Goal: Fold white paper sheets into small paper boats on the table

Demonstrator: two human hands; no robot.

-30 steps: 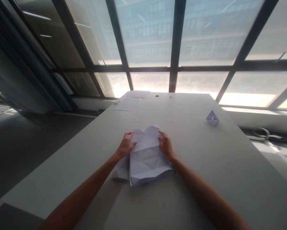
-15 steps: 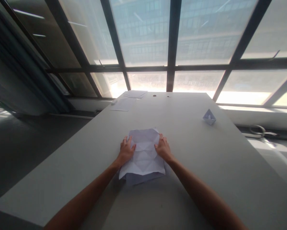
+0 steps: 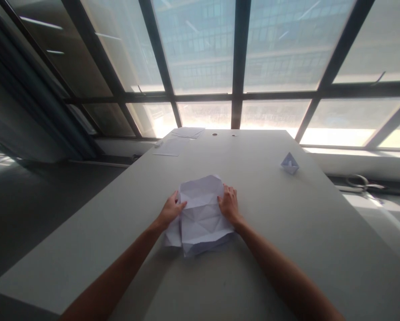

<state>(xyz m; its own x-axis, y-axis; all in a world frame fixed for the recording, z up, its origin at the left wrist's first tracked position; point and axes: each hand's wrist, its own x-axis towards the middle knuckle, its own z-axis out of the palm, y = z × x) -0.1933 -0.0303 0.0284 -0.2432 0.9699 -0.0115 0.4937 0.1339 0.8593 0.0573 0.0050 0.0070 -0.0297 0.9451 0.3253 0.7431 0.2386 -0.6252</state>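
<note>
Several creased white sheets of paper point(image 3: 201, 216) lie loosely stacked in the middle of the near table. My left hand point(image 3: 170, 210) grips their left edge, thumb on top and fingers curled round the side. At the right edge, my right hand point(image 3: 229, 205) holds the stack with its thumb over the top sheet and fingers along the outside. The top sheet shows crossing fold lines and is slightly raised off those below. One lower sheet sticks out at the left, under my left wrist.
A folded paper boat point(image 3: 290, 163) stands toward the right edge of the white table point(image 3: 119, 249). Flat white sheets point(image 3: 172, 146) lie at the far left corner. Beyond the table are large windows point(image 3: 200, 44), and a dark curtain point(image 3: 35, 89) hangs at the left.
The top paper has shifted right and turned a little, uncovering a lower sheet at the left. My left hand has gone from lying spread on the paper to gripping its edge.
</note>
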